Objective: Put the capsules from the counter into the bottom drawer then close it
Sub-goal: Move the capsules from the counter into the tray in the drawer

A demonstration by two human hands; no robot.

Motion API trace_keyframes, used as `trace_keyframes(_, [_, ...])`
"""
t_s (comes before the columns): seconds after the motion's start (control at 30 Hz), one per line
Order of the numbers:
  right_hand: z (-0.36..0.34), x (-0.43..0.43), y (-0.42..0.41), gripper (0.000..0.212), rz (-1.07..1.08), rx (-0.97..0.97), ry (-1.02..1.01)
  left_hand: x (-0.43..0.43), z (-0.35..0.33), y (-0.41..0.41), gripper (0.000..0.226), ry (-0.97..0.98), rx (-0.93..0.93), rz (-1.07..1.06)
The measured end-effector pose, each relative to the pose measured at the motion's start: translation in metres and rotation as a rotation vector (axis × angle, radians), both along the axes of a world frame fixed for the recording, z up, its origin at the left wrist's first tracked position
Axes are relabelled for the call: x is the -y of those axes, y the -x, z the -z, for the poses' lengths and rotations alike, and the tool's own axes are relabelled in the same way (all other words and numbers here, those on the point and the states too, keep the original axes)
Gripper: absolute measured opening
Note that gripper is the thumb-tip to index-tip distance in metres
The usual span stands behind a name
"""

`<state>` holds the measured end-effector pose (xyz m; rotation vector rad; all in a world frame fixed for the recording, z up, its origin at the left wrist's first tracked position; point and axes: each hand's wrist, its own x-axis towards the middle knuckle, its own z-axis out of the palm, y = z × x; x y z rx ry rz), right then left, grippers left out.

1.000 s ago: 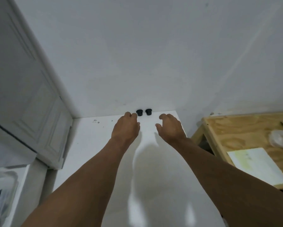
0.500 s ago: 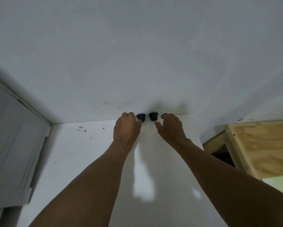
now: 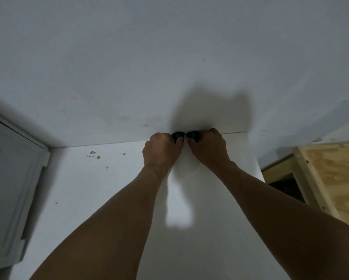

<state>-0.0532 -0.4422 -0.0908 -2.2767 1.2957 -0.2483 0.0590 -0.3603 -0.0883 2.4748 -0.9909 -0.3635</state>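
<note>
At the far edge of the white counter (image 3: 109, 199), right where it meets the wall (image 3: 129, 67), two black capsules sit side by side: the left capsule (image 3: 177, 135) and the right capsule (image 3: 193, 134), nearly touching. The left hand (image 3: 160, 152) curls its fingers round the left capsule, thumb on its near side. The right hand (image 3: 209, 148) pinches the right capsule likewise. Whether either capsule is lifted, I cannot tell. A plywood table (image 3: 331, 168) stands to the right, a panelled door (image 3: 8, 178) to the left.

Left hand (image 3: 159, 152), right hand (image 3: 210, 151) and both forearms (image 3: 117, 219) are bare
</note>
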Motion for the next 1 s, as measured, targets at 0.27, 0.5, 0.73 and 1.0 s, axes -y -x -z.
trace_keyframes(0.27, [-0.004,-0.004,-0.002,0.025,0.033,0.077,-0.002,0.007,-0.002,0.000,0.048,0.094,-0.375,-0.223])
trace_keyframes(0.5, [0.002,-0.002,0.002,0.026,0.108,0.075,-0.066,0.007,-0.002,-0.004,0.046,0.144,-0.531,-0.312])
trace_keyframes(0.73, [0.007,0.004,0.008,0.026,0.126,0.087,-0.085,0.021,-0.004,0.001,0.050,0.151,-0.582,-0.363])
trace_keyframes(1.0, [0.009,0.007,0.013,0.026,0.088,0.089,-0.072,0.030,-0.010,0.012,0.034,0.185,-0.603,-0.399])
